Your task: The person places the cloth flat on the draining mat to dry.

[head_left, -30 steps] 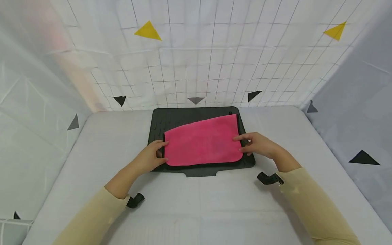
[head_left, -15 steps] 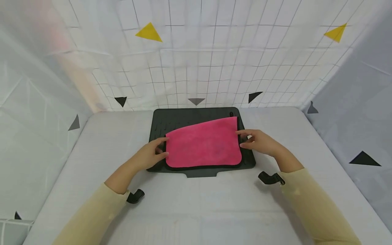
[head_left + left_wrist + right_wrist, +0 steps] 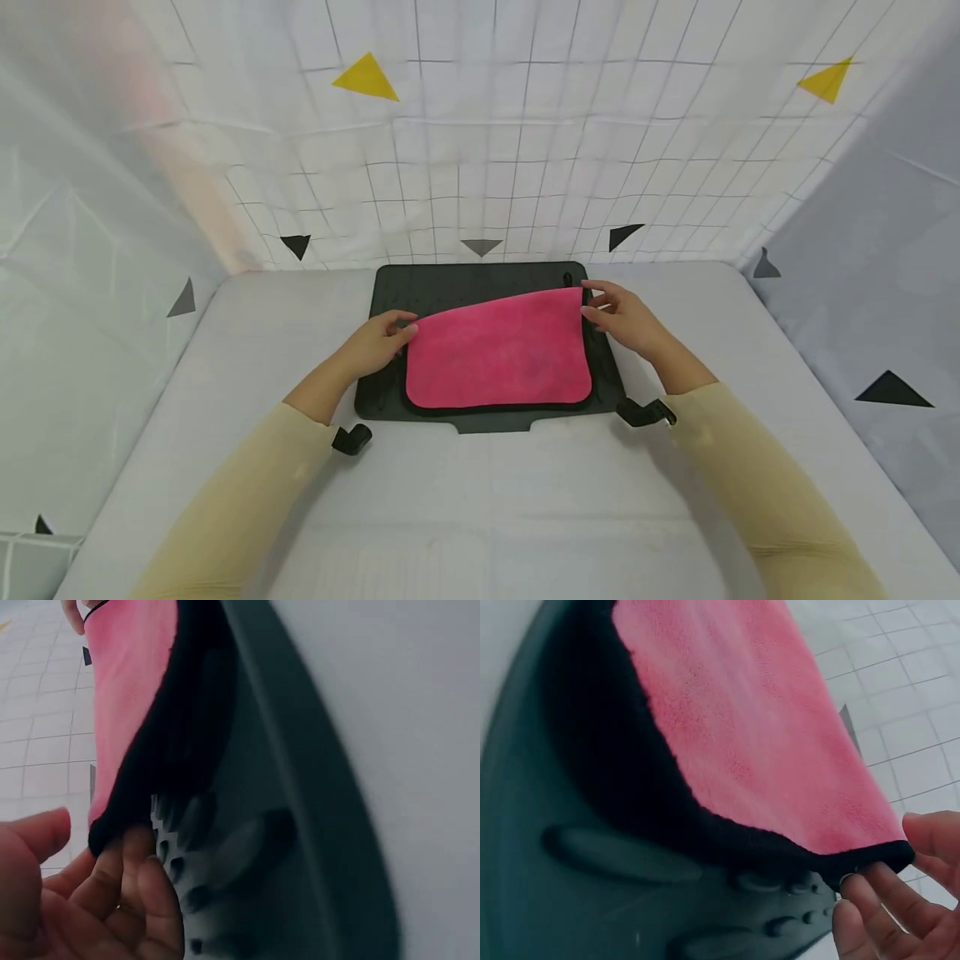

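Note:
A pink folded cloth (image 3: 498, 354) with dark trim lies on a dark ridged tray (image 3: 457, 283), its far edge slanting up to the right. My left hand (image 3: 375, 343) is at the cloth's far left corner. In the left wrist view its fingers (image 3: 139, 847) curl under the dark edge, the thumb on the other side. My right hand (image 3: 626, 317) holds the far right corner. Seen from the right wrist, the fingers (image 3: 881, 900) lie under the trim and the thumb is at the corner's top side. The fabric's underside is mostly hidden.
The tray stands on a white-covered table (image 3: 487, 500), near a gridded white back wall (image 3: 480, 183). A short lip (image 3: 492, 425) juts from its front edge. Black curved camera mounts (image 3: 351, 440) hang at both wrists. White sheets rise at both sides.
Both hands have moved away from the person along the cloth's sides, from mid-side to its far corners. The cloth's far edge sits slightly lower in view than a second ago.

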Demonstrator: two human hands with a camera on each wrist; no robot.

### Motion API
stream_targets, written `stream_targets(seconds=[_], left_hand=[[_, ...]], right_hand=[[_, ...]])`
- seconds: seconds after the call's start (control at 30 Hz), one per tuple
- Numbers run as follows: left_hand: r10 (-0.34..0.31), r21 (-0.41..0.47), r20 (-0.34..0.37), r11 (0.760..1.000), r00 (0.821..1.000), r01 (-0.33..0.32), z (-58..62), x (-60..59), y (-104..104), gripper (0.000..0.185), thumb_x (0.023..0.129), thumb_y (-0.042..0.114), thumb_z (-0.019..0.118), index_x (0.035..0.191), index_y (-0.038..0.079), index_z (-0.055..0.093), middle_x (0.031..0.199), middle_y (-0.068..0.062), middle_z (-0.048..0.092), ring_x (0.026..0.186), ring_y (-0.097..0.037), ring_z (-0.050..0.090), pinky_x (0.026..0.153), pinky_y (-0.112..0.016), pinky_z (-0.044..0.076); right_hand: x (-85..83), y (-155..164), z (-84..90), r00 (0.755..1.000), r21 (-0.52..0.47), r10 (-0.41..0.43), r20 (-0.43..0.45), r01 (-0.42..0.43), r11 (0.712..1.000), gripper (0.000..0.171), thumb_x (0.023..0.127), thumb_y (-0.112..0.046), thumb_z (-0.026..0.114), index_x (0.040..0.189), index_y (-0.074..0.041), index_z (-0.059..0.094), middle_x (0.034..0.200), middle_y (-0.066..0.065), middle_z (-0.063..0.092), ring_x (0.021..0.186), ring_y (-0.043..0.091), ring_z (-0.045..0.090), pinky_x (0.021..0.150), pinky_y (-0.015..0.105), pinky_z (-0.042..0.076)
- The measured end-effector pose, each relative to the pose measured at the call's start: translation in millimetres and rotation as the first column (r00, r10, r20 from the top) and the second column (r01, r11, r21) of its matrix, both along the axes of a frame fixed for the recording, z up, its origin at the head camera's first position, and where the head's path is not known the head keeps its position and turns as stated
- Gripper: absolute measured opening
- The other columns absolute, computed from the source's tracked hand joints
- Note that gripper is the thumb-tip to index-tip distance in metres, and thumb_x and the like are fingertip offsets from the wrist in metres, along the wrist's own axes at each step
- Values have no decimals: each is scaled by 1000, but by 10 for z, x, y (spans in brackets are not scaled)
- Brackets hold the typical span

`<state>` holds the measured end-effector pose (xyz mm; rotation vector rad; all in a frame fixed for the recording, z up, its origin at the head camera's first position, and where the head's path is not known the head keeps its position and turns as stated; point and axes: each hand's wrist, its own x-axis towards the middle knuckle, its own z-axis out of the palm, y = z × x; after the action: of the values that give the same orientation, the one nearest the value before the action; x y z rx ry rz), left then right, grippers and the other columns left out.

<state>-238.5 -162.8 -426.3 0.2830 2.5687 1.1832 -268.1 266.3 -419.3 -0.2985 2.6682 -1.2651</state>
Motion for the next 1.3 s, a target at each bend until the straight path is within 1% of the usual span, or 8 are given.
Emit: stream_targets(seconds=[0.27, 0.37, 0.43, 0.6, 0.7, 0.87, 1.07, 1.3], left_hand=[[52, 78, -24, 996, 998, -50, -48, -46, 81, 38, 103, 24, 58, 138, 10, 59, 127, -14, 62, 110, -27, 60, 95, -43, 52], [65, 97, -58, 993, 996, -59, -46, 0, 82, 36, 101, 21, 63, 136, 11, 62, 131, -12, 61, 113, -27, 59, 96, -42, 52], [72, 110, -92, 992, 993, -62, -37, 46, 73, 37, 100, 21, 64, 136, 13, 62, 129, -11, 61, 105, -27, 60, 89, -39, 54], [63, 153, -164, 987, 984, -38, -10, 186, 13, 45, 97, 19, 68, 141, 18, 58, 93, -11, 60, 66, -23, 50, 58, -29, 45], [35, 163, -169, 987, 985, -7, 7, 276, -44, 51, 95, 17, 70, 144, 17, 55, 76, -12, 53, 60, -20, 47, 52, -26, 41], [-19, 81, -87, 996, 996, 26, 10, 372, -133, 47, 92, 24, 75, 137, 16, 62, 79, -7, 62, 66, -21, 59, 57, -30, 47], [-112, -32, 34, 993, 993, 113, -36, 374, -170, 40, 93, 37, 72, 128, 17, 68, 86, -4, 68, 80, -21, 63, 69, -34, 53], [-137, 43, 32, 990, 990, 135, -22, 324, -129, 43, 97, 38, 67, 135, 18, 61, 119, -4, 65, 106, -24, 60, 90, -41, 53]], right_hand=[[-84, -100, -87, 996, -58, -79, -28, 77, 995, 48, 100, -16, 64, 144, -4, 52, 112, 16, 54, 107, 34, 65, 90, 40, 56], [-77, -102, -93, 995, -62, -100, -28, 98, 993, 46, 99, -16, 66, 142, -7, 55, 114, 14, 55, 106, 31, 66, 90, 39, 55], [-61, -86, -77, 995, -78, -101, -23, 99, 992, 47, 98, -17, 67, 142, -8, 55, 117, 14, 55, 105, 31, 67, 91, 38, 54], [20, 16, -4, 997, -163, -75, 17, 77, 984, 49, 97, -20, 69, 143, -11, 55, 126, 15, 56, 105, 23, 67, 91, 32, 53], [74, 113, 14, 997, -181, -39, 67, 51, 982, 49, 97, -22, 69, 143, -13, 56, 133, 11, 54, 106, 19, 66, 91, 30, 52], [151, 227, 12, 983, -83, 93, 160, -81, 993, 46, 96, -20, 69, 140, -14, 59, 138, 11, 52, 111, 26, 60, 91, 35, 51], [201, 225, -2, 934, -24, 239, 267, -241, 970, 47, 92, -11, 72, 137, -9, 60, 134, 16, 54, 100, 26, 59, 83, 31, 50], [209, 205, 39, 937, -3, 236, 257, -244, 970, 51, 95, -14, 70, 143, -7, 53, 121, 19, 56, 93, 27, 60, 83, 36, 53]])
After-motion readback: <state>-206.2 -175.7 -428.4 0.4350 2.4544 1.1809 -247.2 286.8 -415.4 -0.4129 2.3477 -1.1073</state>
